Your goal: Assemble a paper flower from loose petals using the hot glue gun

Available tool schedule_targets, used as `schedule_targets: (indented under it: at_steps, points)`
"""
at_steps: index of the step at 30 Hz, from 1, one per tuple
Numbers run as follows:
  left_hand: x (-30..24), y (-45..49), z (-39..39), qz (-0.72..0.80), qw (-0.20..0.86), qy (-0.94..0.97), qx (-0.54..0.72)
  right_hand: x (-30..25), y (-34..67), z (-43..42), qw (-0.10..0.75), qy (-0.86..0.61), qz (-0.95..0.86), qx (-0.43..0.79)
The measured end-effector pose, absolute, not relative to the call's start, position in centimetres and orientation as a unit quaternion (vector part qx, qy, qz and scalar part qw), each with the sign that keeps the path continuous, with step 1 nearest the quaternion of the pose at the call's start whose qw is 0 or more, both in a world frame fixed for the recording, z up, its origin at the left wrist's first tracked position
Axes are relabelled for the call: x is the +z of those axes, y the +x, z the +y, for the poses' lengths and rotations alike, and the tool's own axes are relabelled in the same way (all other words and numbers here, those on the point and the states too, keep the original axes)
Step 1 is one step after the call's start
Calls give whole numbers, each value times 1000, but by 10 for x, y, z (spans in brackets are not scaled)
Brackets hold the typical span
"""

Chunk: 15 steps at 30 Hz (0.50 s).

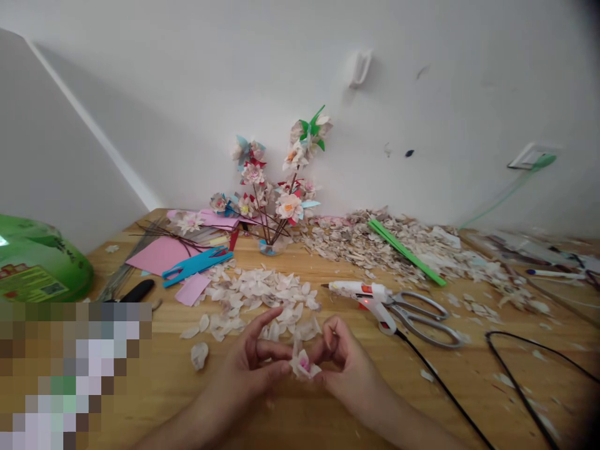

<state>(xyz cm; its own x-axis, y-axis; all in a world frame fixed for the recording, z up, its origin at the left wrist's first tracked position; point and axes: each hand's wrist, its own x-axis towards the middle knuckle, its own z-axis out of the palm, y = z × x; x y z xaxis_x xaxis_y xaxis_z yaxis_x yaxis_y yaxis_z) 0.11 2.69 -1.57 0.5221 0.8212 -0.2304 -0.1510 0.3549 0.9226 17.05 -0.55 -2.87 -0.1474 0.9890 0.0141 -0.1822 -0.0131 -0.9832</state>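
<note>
A small paper flower is pinched between the left hand and the right hand, low over the counter — petals apparently being shaped. More glue seems called for: the glue gun lies just beyond the right hand, thin pale petals beyond both — soft, curled.

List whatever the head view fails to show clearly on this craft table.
- Lower left of the wooden table: a pixelated block hides what lies there.
- Small paper flower: pinched between left hand and right hand, fingers cover its base.
- Green container: cut off by the left edge, label too small.
- Right corner: darkened and blurred, black cable runs out of frame.
</note>
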Motion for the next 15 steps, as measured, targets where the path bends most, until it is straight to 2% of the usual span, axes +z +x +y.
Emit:
schedule_targets:
  at_steps: [15]
  points:
    - [-13, 6, 23, 350, 731, 473, 347, -27, 170, -6, 498, -451, -514, 533]
